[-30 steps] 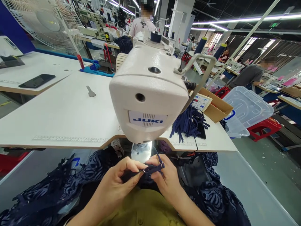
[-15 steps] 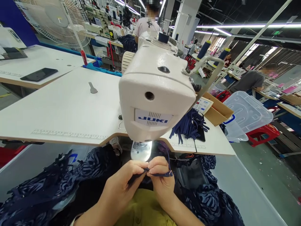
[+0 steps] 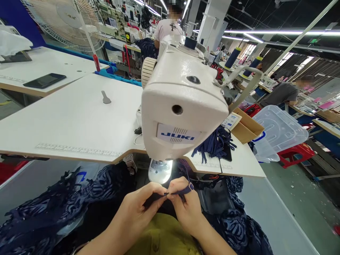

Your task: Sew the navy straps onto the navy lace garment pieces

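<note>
Nearest: olive shirt (image 3: 162, 235), then both hands up close in front of it, fingertips just about meeting. L hand (image 3: 139, 207) pinches the end of a narrow navy strap (image 3: 182, 192) btwn thumb & index; R hand (image 3: 187, 209) pinches it right alongside, w/ the rest running over the R index to a small metal ring (image 3: 191, 186). So strap's held in the air, just this side of the lit machine bed (image 3: 159, 172). Handling, my guess: v. light, soft, bends anywhere, not fragile — but narrow & prob. quick to twist; ring likely hard & a bit slick. Best hold = flat on the strap, tips close together, not on the ring. Vs. half a sec ago: ring sits higher, by the R index knuckle, where it hung lower at the hand's outer edge; pinch is much the same. Machine head (image 3: 183, 106) is farther right in view — looks like the camera turned, not the machine. Dark patterned cloth (image 3: 236, 226) lies to either side below the tabletop (image 3: 79, 117); on top, past the edge, a bunch of navy strips (image 3: 215, 143), then cardboard box (image 3: 248, 127). Farther back: fan (image 3: 67, 21), co-worker in pale top (image 3: 164, 30).
</note>
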The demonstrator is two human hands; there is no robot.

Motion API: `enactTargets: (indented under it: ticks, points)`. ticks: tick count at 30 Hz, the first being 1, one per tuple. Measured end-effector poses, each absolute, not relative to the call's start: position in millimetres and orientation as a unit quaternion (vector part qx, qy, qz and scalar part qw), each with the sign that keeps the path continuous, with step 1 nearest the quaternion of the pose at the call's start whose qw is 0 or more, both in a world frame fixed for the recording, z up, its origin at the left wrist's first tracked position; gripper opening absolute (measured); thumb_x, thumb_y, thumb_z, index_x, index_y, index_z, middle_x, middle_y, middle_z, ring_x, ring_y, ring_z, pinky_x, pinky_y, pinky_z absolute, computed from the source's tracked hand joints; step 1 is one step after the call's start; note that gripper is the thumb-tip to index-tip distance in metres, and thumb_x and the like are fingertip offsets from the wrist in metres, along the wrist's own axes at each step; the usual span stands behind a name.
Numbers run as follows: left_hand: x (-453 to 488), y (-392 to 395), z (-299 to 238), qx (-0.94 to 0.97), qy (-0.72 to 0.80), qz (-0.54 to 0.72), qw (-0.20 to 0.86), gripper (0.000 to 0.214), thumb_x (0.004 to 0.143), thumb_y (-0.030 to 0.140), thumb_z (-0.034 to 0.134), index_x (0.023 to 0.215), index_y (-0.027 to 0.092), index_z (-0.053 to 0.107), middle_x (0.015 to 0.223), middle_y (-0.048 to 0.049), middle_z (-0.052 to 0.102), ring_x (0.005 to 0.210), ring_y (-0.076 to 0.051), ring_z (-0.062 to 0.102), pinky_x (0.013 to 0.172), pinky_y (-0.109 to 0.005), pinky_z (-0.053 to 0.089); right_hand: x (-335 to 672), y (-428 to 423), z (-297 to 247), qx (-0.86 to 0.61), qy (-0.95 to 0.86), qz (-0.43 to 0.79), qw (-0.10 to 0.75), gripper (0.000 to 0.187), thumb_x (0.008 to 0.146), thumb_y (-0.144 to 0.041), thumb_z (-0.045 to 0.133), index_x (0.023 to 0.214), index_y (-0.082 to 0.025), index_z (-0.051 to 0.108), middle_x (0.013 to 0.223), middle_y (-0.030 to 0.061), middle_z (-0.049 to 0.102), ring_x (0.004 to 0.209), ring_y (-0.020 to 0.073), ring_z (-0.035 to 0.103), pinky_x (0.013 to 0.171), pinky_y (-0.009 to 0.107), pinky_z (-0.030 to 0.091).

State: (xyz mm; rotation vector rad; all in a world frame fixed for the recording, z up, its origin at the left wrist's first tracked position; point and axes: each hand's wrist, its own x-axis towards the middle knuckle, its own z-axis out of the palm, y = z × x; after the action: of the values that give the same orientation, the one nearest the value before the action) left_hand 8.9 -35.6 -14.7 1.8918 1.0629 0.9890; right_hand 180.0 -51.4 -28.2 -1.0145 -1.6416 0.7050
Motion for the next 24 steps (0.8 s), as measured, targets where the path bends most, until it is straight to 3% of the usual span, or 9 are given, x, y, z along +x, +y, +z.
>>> enactTargets:
  ticks: [4, 7, 9, 11, 14, 18, 21, 24]
  points:
    - [4.0, -34.3, -20.2, 0.743, 0.47, 0.34, 0.334, 0.013, 0.088, 0.037, 0.055, 0.094, 0.027, 0.059, 0.081, 0.0077, 0.069, 0.068, -0.009, 0.066, 0.058, -0.015, 0.052, 183.4, -44.3, -10.2, -0.485, -0.671, 0.357, 0.433, 0.003, 0.092, -0.021, 0.052, 0.092, -0.022, 0.055, 0.084, -0.0001, 0.061, 0.073, 0.0126, 0.057, 0.067, 0.022, 0.046]
    - [-0.8, -31.8, -23.2, 0.762, 0.496, 0.388, 0.151, 0.021, 0.087, 0.039, 0.058, 0.101, 0.024, 0.06, 0.09, 0.0003, 0.066, 0.078, -0.014, 0.065, 0.069, -0.022, 0.054, 181.9, -33.1, -7.0, -0.526, -0.671, 0.32, 0.413, 0.005, 0.092, -0.024, 0.051, 0.092, -0.021, 0.055, 0.084, 0.0012, 0.06, 0.075, 0.0147, 0.057, 0.07, 0.025, 0.046]
    - [-3.0, -30.6, -23.9, 0.763, 0.477, 0.436, -0.009, 0.027, 0.083, 0.029, 0.065, 0.109, 0.02, 0.061, 0.101, -0.0062, 0.064, 0.094, -0.019, 0.062, 0.083, -0.029, 0.052, 179.0, -25.9, -10.5, -0.544, -0.683, 0.275, 0.403, 0.008, 0.093, -0.024, 0.05, 0.093, -0.02, 0.056, 0.087, 0.0036, 0.061, 0.081, 0.0178, 0.058, 0.075, 0.029, 0.046]
    - [-3.6, -30.1, -24.4, 0.789, 0.419, 0.44, -0.094, 0.038, 0.082, 0.017, 0.066, 0.118, 0.02, 0.059, 0.111, -0.0086, 0.063, 0.105, -0.02, 0.059, 0.096, -0.033, 0.045, 175.5, -20.7, -16.0, -0.552, -0.688, 0.253, 0.397, 0.009, 0.093, -0.024, 0.049, 0.096, -0.02, 0.056, 0.09, 0.005, 0.061, 0.086, 0.0198, 0.057, 0.077, 0.031, 0.045]
    - [-2.6, -28.4, -29.1, 0.86, 0.325, 0.388, -0.064, 0.042, 0.088, 0.015, 0.056, 0.13, 0.019, 0.052, 0.12, -0.006, 0.065, 0.115, -0.017, 0.056, 0.11, -0.034, 0.031, 171.4, -16.0, -23.2, -0.567, -0.657, 0.272, 0.416, 0.007, 0.09, -0.022, 0.051, 0.096, -0.021, 0.056, 0.089, 0.0036, 0.06, 0.084, 0.0187, 0.056, 0.076, 0.03, 0.046]
    - [-3.3, -22.2, -46.0, 0.877, 0.325, 0.35, -0.043, 0.042, 0.095, 0.017, 0.044, 0.136, 0.024, 0.046, 0.123, -0.0015, 0.066, 0.12, -0.014, 0.055, 0.112, -0.036, 0.019, 171.0, -8.8, -27.7, -0.555, -0.576, 0.381, 0.465, 0.011, 0.085, -0.022, 0.056, 0.094, -0.023, 0.05, 0.085, -0.0001, 0.055, 0.076, 0.015, 0.053, 0.071, 0.027, 0.047]
    - [-5.4, -17.6, -59.2, 0.878, 0.343, 0.331, -0.044, 0.043, 0.097, 0.019, 0.039, 0.138, 0.029, 0.042, 0.122, -0.0011, 0.066, 0.12, -0.015, 0.055, 0.107, -0.037, 0.02, 174.5, -1.7, -29.5, -0.491, -0.533, 0.487, 0.488, 0.013, 0.087, -0.025, 0.054, 0.097, -0.024, 0.046, 0.082, -0.0022, 0.053, 0.073, 0.0133, 0.053, 0.069, 0.025, 0.047]
    - [-3.8, -15.1, -62.5, 0.872, 0.355, 0.335, -0.029, 0.043, 0.098, 0.019, 0.037, 0.138, 0.032, 0.042, 0.122, 0.0004, 0.066, 0.117, -0.015, 0.057, 0.101, -0.036, 0.026, 180.1, 5.0, -29.4, -0.493, -0.545, 0.47, 0.489, 0.005, 0.091, -0.026, 0.048, 0.095, -0.023, 0.048, 0.082, -0.0026, 0.053, 0.075, 0.0129, 0.053, 0.072, 0.025, 0.045]
